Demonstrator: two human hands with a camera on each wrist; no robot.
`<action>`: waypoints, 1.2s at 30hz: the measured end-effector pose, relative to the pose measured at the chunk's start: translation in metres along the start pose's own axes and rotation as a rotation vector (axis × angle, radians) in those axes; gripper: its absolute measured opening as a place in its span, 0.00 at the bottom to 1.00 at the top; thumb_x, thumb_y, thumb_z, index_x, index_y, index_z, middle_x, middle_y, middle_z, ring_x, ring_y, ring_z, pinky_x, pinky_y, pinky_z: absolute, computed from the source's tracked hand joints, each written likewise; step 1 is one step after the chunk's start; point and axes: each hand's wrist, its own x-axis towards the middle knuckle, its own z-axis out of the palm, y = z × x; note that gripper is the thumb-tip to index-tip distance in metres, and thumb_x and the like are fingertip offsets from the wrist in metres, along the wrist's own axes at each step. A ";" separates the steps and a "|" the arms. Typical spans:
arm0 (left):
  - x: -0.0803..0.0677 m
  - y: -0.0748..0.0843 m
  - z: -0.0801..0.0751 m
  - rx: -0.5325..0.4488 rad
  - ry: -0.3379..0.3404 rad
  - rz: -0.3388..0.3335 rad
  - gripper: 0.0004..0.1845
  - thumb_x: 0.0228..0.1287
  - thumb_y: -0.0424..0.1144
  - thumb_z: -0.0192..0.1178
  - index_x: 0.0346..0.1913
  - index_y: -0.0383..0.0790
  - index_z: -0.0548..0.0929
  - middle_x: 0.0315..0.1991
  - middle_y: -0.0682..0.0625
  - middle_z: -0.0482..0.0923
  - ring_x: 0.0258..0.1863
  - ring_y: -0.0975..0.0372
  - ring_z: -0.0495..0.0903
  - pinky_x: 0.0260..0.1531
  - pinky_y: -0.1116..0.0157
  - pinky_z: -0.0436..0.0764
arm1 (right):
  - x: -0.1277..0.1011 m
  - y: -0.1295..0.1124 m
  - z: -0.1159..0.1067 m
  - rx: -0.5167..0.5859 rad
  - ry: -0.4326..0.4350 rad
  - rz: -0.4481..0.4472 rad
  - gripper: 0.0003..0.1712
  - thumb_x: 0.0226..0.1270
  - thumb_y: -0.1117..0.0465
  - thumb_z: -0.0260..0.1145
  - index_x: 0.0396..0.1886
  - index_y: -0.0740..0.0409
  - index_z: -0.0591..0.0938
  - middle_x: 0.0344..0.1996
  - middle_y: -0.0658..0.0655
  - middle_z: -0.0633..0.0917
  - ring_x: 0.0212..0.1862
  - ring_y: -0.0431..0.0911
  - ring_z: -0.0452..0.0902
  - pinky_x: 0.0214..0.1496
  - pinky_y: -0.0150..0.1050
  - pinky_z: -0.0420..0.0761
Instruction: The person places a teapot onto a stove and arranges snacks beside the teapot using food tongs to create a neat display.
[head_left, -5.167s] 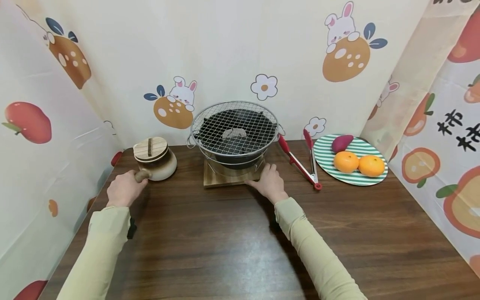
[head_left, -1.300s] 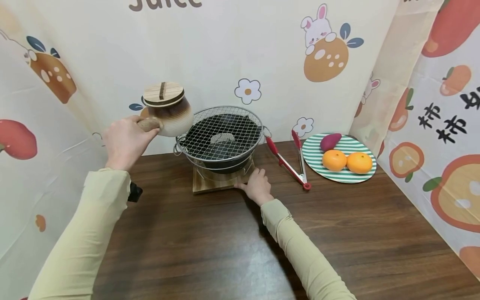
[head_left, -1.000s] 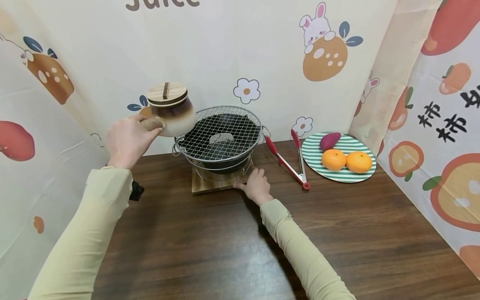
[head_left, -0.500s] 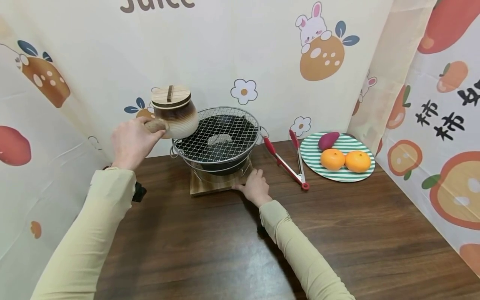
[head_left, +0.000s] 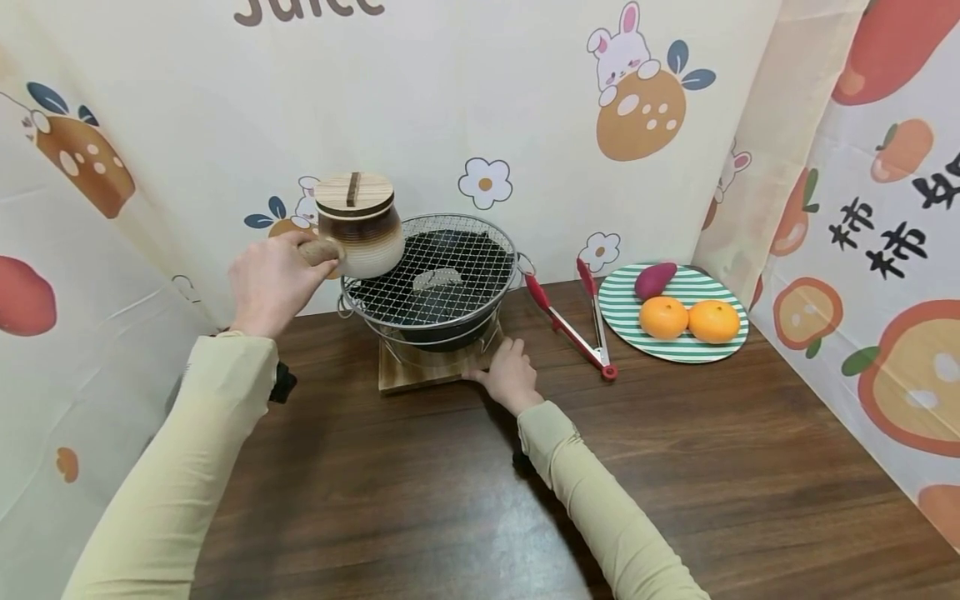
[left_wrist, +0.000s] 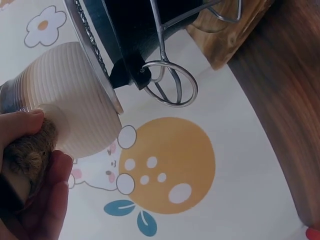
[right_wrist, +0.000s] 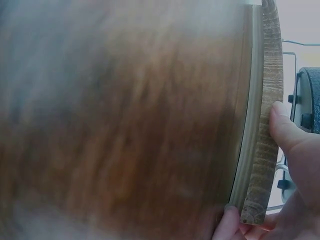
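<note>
My left hand (head_left: 272, 282) grips the rope-wrapped handle of a cream and brown ceramic pot (head_left: 363, 234) with a wooden lid (head_left: 353, 194), held in the air over the left rim of the wire grill (head_left: 429, 271). In the left wrist view the pot (left_wrist: 70, 105) sits just past the grill's rim, with my fingers (left_wrist: 47, 200) curled round the handle. The small black stove stands on a wooden board (head_left: 397, 377). My right hand (head_left: 508, 374) holds the board's front right corner; the right wrist view shows my thumb (right_wrist: 287, 132) on the board's edge (right_wrist: 265, 130).
Red-handled tongs (head_left: 576, 321) lie right of the stove. A green striped plate (head_left: 684, 354) at the back right carries two oranges (head_left: 688, 319) and a purple sweet potato (head_left: 656, 279). Printed curtains close in the brown table (head_left: 465, 500) at the back and both sides.
Since the earliest frame my left hand has lifted the pot from the table. Over the last second it has carried it to the right, over the grill's left rim. The right hand stayed put.
</note>
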 end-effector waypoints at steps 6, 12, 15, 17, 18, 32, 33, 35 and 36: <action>-0.002 0.002 0.003 -0.004 0.021 -0.002 0.23 0.56 0.54 0.65 0.52 0.44 0.84 0.41 0.37 0.85 0.33 0.40 0.81 0.21 0.51 0.68 | 0.000 0.000 0.001 -0.007 0.000 -0.005 0.55 0.49 0.31 0.70 0.62 0.68 0.64 0.49 0.64 0.70 0.48 0.60 0.77 0.45 0.52 0.80; -0.003 0.002 0.006 0.002 0.018 -0.012 0.23 0.56 0.53 0.65 0.53 0.45 0.83 0.41 0.38 0.86 0.34 0.40 0.82 0.20 0.53 0.68 | -0.003 0.000 0.001 -0.004 0.003 -0.010 0.55 0.48 0.31 0.70 0.62 0.68 0.64 0.49 0.64 0.70 0.47 0.60 0.77 0.45 0.52 0.80; -0.002 0.001 0.007 0.001 0.006 -0.017 0.24 0.57 0.53 0.65 0.53 0.45 0.83 0.42 0.38 0.85 0.35 0.40 0.82 0.21 0.52 0.69 | -0.003 0.001 0.001 -0.003 0.004 -0.012 0.55 0.48 0.31 0.70 0.61 0.68 0.65 0.48 0.64 0.70 0.47 0.60 0.77 0.44 0.52 0.80; -0.002 0.001 0.007 0.003 -0.004 -0.019 0.24 0.57 0.53 0.64 0.54 0.45 0.82 0.42 0.38 0.85 0.35 0.40 0.82 0.22 0.51 0.70 | -0.003 0.001 0.002 -0.001 0.004 -0.009 0.54 0.48 0.31 0.70 0.60 0.67 0.65 0.48 0.64 0.70 0.47 0.60 0.77 0.44 0.52 0.80; -0.001 0.001 0.007 0.003 -0.012 -0.019 0.25 0.57 0.53 0.64 0.55 0.45 0.82 0.43 0.38 0.85 0.36 0.40 0.81 0.22 0.51 0.70 | -0.003 0.002 0.001 0.002 0.005 -0.007 0.54 0.48 0.31 0.70 0.60 0.67 0.66 0.48 0.63 0.71 0.47 0.60 0.77 0.44 0.52 0.80; 0.000 0.002 0.000 -0.117 -0.111 -0.006 0.25 0.59 0.49 0.62 0.56 0.39 0.77 0.46 0.34 0.82 0.46 0.38 0.79 0.39 0.44 0.73 | -0.002 0.001 -0.001 0.003 0.015 -0.015 0.54 0.48 0.31 0.70 0.60 0.68 0.66 0.48 0.64 0.71 0.47 0.61 0.77 0.44 0.53 0.80; 0.000 0.002 0.000 -0.125 -0.113 -0.006 0.26 0.59 0.49 0.62 0.57 0.39 0.76 0.48 0.35 0.82 0.47 0.38 0.79 0.40 0.43 0.73 | -0.002 0.001 0.000 0.000 0.020 -0.016 0.53 0.48 0.31 0.70 0.59 0.68 0.66 0.48 0.64 0.71 0.46 0.61 0.77 0.44 0.53 0.80; 0.000 0.001 0.000 -0.143 -0.111 -0.010 0.27 0.61 0.49 0.61 0.59 0.39 0.74 0.51 0.35 0.81 0.48 0.38 0.78 0.42 0.43 0.73 | -0.002 0.001 0.000 -0.001 0.024 -0.019 0.53 0.48 0.31 0.71 0.58 0.68 0.66 0.47 0.64 0.71 0.46 0.61 0.77 0.43 0.53 0.80; -0.001 0.001 -0.001 -0.152 -0.106 -0.014 0.27 0.61 0.49 0.60 0.60 0.39 0.74 0.53 0.36 0.80 0.50 0.38 0.78 0.43 0.43 0.73 | -0.002 0.001 0.001 -0.001 0.023 -0.020 0.53 0.48 0.31 0.70 0.58 0.68 0.66 0.47 0.64 0.71 0.46 0.61 0.77 0.43 0.53 0.81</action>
